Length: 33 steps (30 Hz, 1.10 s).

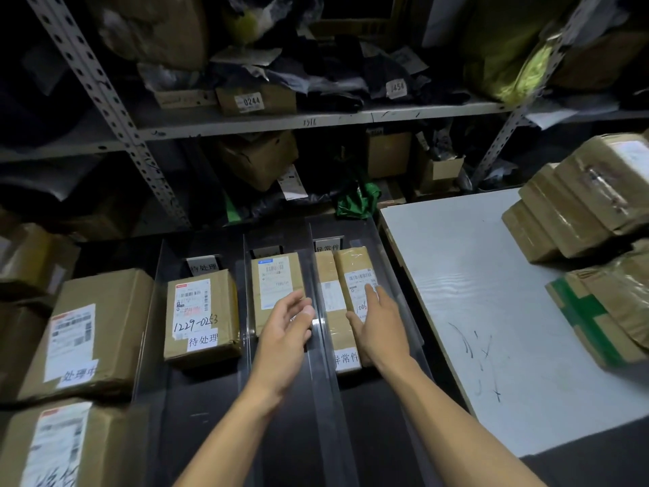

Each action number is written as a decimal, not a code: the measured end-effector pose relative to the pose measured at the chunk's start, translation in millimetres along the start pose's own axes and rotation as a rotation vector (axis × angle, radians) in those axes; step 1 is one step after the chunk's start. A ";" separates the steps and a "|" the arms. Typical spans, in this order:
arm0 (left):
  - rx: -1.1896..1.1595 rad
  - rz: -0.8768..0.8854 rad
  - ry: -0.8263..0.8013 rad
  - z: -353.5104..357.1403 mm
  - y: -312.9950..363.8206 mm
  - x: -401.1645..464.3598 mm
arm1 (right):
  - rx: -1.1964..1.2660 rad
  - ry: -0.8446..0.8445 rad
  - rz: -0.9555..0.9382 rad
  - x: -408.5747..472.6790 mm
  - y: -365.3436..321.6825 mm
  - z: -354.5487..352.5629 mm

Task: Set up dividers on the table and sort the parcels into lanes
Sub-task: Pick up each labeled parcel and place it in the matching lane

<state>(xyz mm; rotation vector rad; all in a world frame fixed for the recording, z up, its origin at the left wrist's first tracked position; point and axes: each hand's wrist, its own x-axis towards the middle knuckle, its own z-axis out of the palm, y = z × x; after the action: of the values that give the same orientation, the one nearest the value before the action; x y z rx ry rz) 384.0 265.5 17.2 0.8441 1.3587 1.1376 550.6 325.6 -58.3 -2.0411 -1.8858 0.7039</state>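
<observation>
Parcel depot storeroom: metal shelving [246, 123] crammed with labelled parcels [256, 100].

three lanes run front to back on the dark tabletop [196, 409], parted by clear upright plastic dividers [246, 293]. left lane: a brown cardboard parcel with handwritten label [202, 318]; middle lane: a narrow brown cardboard parcel [277, 286]; right lane: two long taped brown parcels [342, 297] side by side. right of the lanes lies a white board [491, 311]; behind them, metal shelving [246, 121].
</observation>
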 end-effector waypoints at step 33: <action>0.052 0.236 0.834 -533.0 41.2 -141.1 | 0.190 -0.297 -0.627 -187.1 -507.5 212.4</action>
<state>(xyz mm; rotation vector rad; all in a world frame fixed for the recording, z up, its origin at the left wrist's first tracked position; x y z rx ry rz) -127.9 59.8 54.3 0.5828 1.9985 1.7560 1.0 172.3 52.2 -1.1690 -2.3353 0.9893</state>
